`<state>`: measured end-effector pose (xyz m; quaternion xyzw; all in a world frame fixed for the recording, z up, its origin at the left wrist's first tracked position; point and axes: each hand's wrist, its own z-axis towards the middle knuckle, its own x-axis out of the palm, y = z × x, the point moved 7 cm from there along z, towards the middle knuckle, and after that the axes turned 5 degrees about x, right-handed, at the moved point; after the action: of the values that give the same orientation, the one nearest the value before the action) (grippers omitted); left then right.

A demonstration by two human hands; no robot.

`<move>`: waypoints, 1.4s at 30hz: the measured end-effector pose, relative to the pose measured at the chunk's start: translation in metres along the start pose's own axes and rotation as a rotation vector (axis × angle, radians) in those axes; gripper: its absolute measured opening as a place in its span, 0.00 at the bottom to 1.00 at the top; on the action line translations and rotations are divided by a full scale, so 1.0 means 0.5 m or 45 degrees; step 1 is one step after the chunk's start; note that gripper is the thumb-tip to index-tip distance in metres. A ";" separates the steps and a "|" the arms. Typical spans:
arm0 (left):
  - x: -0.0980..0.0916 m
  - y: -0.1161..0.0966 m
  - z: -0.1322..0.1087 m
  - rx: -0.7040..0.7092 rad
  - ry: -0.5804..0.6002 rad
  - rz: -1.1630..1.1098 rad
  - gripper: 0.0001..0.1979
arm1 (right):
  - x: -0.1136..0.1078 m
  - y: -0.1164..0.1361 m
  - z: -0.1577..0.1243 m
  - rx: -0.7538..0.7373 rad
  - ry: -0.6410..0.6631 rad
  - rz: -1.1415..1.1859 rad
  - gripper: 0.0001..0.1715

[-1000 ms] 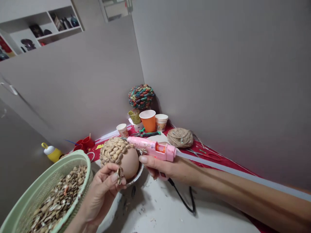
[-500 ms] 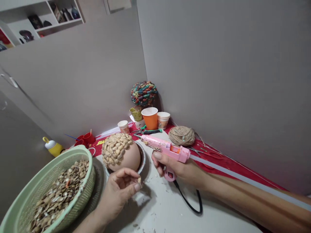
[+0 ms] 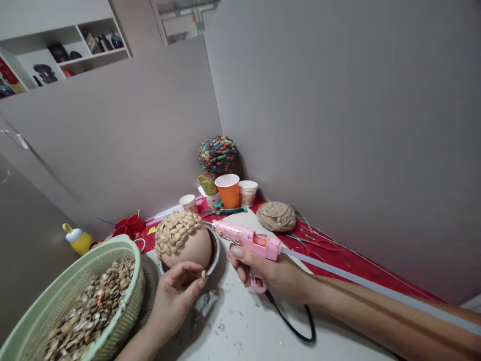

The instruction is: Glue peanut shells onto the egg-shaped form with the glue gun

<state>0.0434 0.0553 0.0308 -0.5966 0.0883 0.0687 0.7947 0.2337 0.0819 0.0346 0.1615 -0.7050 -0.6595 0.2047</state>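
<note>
My right hand (image 3: 259, 263) is wrapped round the handle of a pink glue gun (image 3: 244, 238), with a long pale glue stick (image 3: 338, 273) running out of its rear. Its nozzle points left, close to the upper right side of a smooth beige ball (image 3: 195, 248). Peanut-like shells (image 3: 178, 228) cover the ball's top and left, while its lower right is bare. The ball sits in a round bowl (image 3: 216, 253). Just in front of it, my left hand (image 3: 178, 291) pinches a small piece of shell (image 3: 203, 274) between thumb and fingertips.
A green basket (image 3: 137, 273) of shells (image 3: 90, 311) stands at the left. Behind are a colourful ball (image 3: 218, 154), an orange cup (image 3: 227, 193), paper cups (image 3: 248, 193), green-handled pliers (image 3: 225, 210), a twine ball (image 3: 277, 216) and scissors (image 3: 311, 244). A black cord (image 3: 289, 328) loops across the table.
The view has tilted up a little, so the scene sits lower. The glue gun has come slightly nearer the ball. Both hands keep their hold.
</note>
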 end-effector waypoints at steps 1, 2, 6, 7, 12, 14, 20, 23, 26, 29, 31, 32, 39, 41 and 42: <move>-0.008 0.003 0.004 0.020 -0.015 0.035 0.08 | 0.001 0.003 -0.001 -0.029 0.002 0.007 0.34; -0.017 0.006 0.008 0.034 -0.037 0.059 0.08 | 0.002 0.007 -0.001 -0.054 0.005 0.017 0.33; -0.037 0.011 0.016 0.038 -0.092 0.060 0.09 | 0.005 0.015 -0.001 -0.055 0.004 0.033 0.31; -0.036 0.007 0.014 0.035 -0.093 0.043 0.09 | 0.007 0.016 -0.002 -0.042 0.012 0.023 0.32; -0.037 -0.021 0.001 -0.061 -0.173 -0.263 0.10 | 0.020 0.025 -0.025 -0.003 0.133 -0.084 0.32; -0.044 -0.033 0.000 -0.081 -0.216 -0.434 0.12 | 0.030 0.037 -0.041 -0.063 0.219 -0.107 0.30; -0.044 -0.045 0.003 -0.156 -0.128 -0.668 0.11 | 0.064 0.094 -0.083 -0.516 0.399 -0.255 0.17; -0.032 -0.042 0.001 -0.202 -0.083 -0.689 0.11 | 0.072 0.096 -0.088 -0.594 0.411 -0.424 0.19; -0.021 -0.038 0.000 -0.238 -0.059 -0.687 0.12 | 0.071 0.096 -0.090 -0.664 0.357 -0.564 0.19; -0.015 -0.037 0.000 -0.256 -0.049 -0.673 0.12 | 0.068 0.094 -0.089 -0.713 0.298 -0.657 0.18; -0.014 -0.037 0.000 -0.257 -0.045 -0.661 0.11 | 0.067 0.091 -0.088 -0.757 0.270 -0.677 0.18; -0.014 -0.038 -0.001 -0.257 -0.045 -0.658 0.11 | 0.067 0.089 -0.088 -0.780 0.257 -0.682 0.18; -0.012 -0.039 -0.001 -0.271 -0.038 -0.634 0.13 | 0.066 0.083 -0.086 -0.842 0.195 -0.703 0.17; -0.010 -0.040 -0.001 -0.266 -0.042 -0.630 0.14 | 0.065 0.086 -0.087 -0.859 0.186 -0.694 0.18; -0.010 -0.041 -0.001 -0.262 -0.045 -0.627 0.14 | 0.065 0.088 -0.086 -0.867 0.182 -0.694 0.17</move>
<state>0.0429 0.0492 0.0509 -0.6766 -0.0807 -0.1076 0.7240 0.2290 0.0318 0.0828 0.3101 -0.3633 -0.8712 0.1133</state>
